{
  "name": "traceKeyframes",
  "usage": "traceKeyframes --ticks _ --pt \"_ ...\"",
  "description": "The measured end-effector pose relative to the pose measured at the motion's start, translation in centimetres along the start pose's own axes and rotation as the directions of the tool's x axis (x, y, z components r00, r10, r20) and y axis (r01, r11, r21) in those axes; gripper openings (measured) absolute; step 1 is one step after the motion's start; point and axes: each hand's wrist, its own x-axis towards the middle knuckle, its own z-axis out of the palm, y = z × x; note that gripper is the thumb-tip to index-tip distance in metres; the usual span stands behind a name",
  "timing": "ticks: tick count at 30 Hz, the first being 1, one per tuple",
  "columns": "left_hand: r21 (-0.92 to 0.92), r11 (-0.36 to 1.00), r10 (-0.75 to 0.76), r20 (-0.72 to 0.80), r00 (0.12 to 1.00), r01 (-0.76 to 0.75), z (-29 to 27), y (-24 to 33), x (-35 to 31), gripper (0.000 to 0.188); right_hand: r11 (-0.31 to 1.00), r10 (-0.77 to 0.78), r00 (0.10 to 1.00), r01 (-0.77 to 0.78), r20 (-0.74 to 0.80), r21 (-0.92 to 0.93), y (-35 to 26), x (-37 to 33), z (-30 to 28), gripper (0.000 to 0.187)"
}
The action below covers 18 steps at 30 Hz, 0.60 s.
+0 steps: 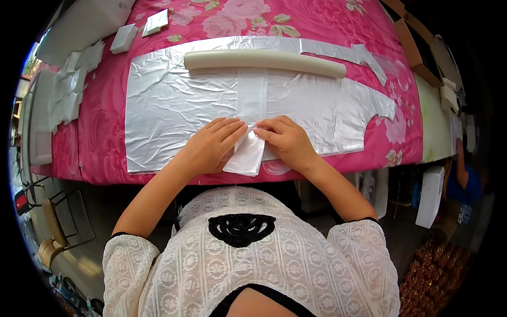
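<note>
folded plastic (247, 156): between the hands, toward the body | left hand (216, 141): fingers together, at its left | right hand (284, 138): fingers bent, at its top; can't tell if either grips | looks light, soft, slippy; best held by creased edges

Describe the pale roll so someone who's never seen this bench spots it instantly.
On the pink floral tablecloth, find the wide silvery plastic spread before the person. Look beyond the left hand and right hand to its far part, where the roll lies left to right. It's the one long, thick, off-white cylinder among flat, shiny sheets.
</note>
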Motion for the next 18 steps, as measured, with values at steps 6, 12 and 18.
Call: traceKeyframes --ticks 6,12,18 --pt "-0.234 0.935 -0.278 -0.017 0.961 0.266 -0.8 0.6 1.0 0.046 0.828 0.452 0.891 -0.435 0.039 0.355 -0.3 1.7 -0.4 0.016" --pt "-0.583 0.598 -0.693 -0.031 0.72 0.55 -0.2 0.2 3.1 0.041 0.415 0.694 0.545 -0.837 0.47 0.358 1.9 6.0 -1.6 0.023" --pt "-0.018 0.983 -0.184 -0.113 0.976 0.184 1.9 0.8 2.9 0.063 0.33 0.671 0.458 -0.889 0.583 0.319 3.5 6.4 -1.3 0.023"
